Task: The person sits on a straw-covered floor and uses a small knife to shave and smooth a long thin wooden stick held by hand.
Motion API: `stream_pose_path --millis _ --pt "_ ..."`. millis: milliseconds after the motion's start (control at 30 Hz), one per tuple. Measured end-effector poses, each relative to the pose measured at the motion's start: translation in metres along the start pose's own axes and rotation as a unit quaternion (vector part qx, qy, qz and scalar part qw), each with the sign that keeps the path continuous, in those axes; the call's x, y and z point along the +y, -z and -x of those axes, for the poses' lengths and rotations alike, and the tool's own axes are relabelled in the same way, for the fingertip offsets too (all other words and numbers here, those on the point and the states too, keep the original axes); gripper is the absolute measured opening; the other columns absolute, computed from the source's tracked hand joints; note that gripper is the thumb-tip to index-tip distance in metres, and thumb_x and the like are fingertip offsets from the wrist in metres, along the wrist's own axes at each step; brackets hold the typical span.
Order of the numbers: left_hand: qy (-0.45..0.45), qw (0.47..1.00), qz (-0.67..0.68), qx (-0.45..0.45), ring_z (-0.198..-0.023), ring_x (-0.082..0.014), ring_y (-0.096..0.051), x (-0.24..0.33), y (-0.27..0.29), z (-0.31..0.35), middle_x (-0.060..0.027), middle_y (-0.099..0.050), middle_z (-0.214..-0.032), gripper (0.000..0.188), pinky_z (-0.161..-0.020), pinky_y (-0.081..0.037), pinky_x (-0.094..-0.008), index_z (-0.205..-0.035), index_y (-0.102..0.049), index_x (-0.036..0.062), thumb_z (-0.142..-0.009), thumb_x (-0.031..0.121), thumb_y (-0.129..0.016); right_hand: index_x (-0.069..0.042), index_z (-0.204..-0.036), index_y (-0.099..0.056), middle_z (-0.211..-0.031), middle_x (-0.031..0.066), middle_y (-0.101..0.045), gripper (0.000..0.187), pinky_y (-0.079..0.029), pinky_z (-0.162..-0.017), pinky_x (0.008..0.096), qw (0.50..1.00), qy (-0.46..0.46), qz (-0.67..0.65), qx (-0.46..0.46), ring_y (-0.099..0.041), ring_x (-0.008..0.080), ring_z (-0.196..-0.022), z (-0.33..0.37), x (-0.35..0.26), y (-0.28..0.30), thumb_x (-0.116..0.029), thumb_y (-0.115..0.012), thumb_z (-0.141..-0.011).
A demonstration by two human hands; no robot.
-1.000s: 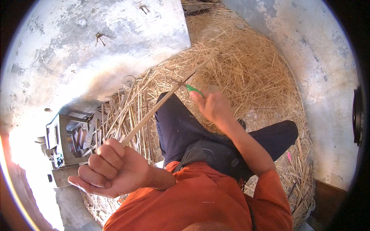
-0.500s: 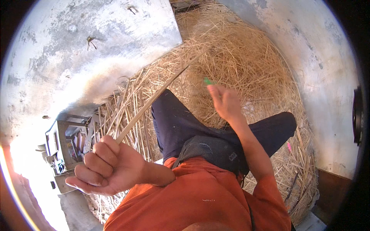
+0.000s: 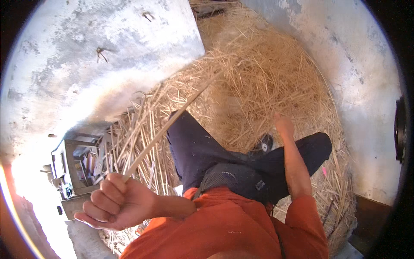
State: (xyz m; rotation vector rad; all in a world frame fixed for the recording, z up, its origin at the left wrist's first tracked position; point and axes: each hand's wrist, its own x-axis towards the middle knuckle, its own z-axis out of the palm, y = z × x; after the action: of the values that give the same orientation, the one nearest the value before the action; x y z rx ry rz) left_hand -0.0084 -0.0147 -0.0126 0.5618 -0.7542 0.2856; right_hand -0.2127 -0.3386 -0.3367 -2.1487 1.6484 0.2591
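My left hand (image 3: 113, 203) is closed in a fist around the lower end of a long, pale split cane strip (image 3: 164, 131). The strip slants up and away to the right, crossing in front of my left knee, and its far end blends into the straw. My right hand (image 3: 284, 126) is over the straw beside my right knee, well apart from the strip. Its fingers look curled, and whatever they hold is hidden and somewhat blurred.
Loose straw and shavings (image 3: 276, 82) cover the floor ahead. Several cane strips (image 3: 144, 125) lie at my left. A whitish wall (image 3: 108, 73) stands left, another wall (image 3: 349, 77) right. A small wooden shelf (image 3: 71, 166) with odds and ends is at the far left.
My right hand has moved right and back toward my right knee; the green thing at its fingertips no longer shows. My left hand has dropped slightly, still gripping the strip.
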Motion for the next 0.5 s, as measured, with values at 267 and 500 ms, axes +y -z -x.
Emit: stream_pose_path --millis 267,500 --pt "0.003 0.997 0.010 -0.076 -0.031 -0.0035 -0.014 0.003 -0.009 0.002 0.0078 -0.025 -0.036 0.053 -0.034 -0.015 -0.0196 -0.048 -0.028 0.0168 -0.096 0.037 -0.022 0.001 -0.099 -0.062 -0.088 0.0271 -0.060 0.053 -0.044 -0.074 0.0448 0.895 0.277 -0.349 -0.012 -0.059 0.0388 -0.087 0.118 -0.156 0.087 -0.047 -0.040 -0.091" --pt "0.084 0.883 0.217 -0.408 -0.029 -0.0041 -0.022 -0.006 -0.016 -0.007 0.0062 -0.025 -0.037 0.053 -0.031 -0.011 -0.0214 -0.042 -0.022 0.0171 -0.091 0.021 -0.042 0.001 -0.077 -0.059 -0.057 0.0218 -0.053 0.040 -0.041 -0.050 0.0440 0.826 0.456 -0.324 -0.068 -0.055 0.0406 -0.057 0.223 -0.178 0.138 -0.034 -0.047 -0.091"
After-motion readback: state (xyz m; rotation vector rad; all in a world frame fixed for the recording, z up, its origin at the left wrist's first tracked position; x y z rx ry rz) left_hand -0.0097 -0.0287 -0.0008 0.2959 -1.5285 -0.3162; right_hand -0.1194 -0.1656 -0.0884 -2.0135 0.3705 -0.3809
